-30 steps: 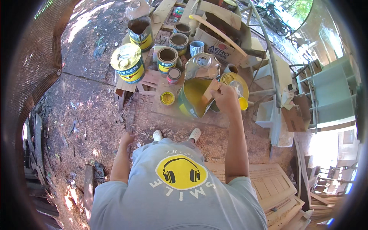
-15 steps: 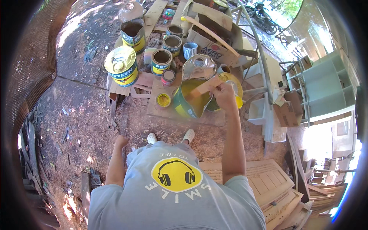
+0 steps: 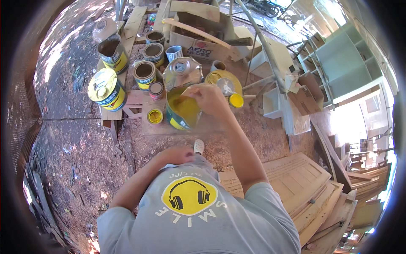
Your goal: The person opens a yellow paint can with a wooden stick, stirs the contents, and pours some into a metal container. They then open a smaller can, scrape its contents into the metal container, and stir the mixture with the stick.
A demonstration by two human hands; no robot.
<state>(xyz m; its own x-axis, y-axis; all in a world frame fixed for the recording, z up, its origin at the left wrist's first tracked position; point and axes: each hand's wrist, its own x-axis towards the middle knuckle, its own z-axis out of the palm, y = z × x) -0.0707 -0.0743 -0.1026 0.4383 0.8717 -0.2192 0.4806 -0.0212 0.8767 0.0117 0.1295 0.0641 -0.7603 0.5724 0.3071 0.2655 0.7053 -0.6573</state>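
Note:
My right hand (image 3: pixel 207 99) is closed around a flat wooden stick (image 3: pixel 185 94) over the large open paint can (image 3: pixel 174 117). Most of the stick is inside, in yellowish-green paint. The can's metal top (image 3: pixel 182 73) is bent up at the back. My left hand (image 3: pixel 182 155) hangs in front of my grey shirt, its fingers smeared by motion. A small yellow paint tin (image 3: pixel 154 116) stands left of the large can. To the right lie a round yellow lid (image 3: pixel 237 83) and a smaller yellow cap (image 3: pixel 236 100).
Several paint cans stand at the left, including a big closed one (image 3: pixel 107 89) and an open one (image 3: pixel 144 75). A blue-streaked cup (image 3: pixel 174 53) sits before a cardboard box (image 3: pixel 207 50). Wooden panels (image 3: pixel 292 182) lie at the lower right, near a white shelf unit (image 3: pixel 344 63).
The stick has gone lower into the large can, with my right hand closer to its rim. My left hand has swung inward across my front. The view has shifted to the right.

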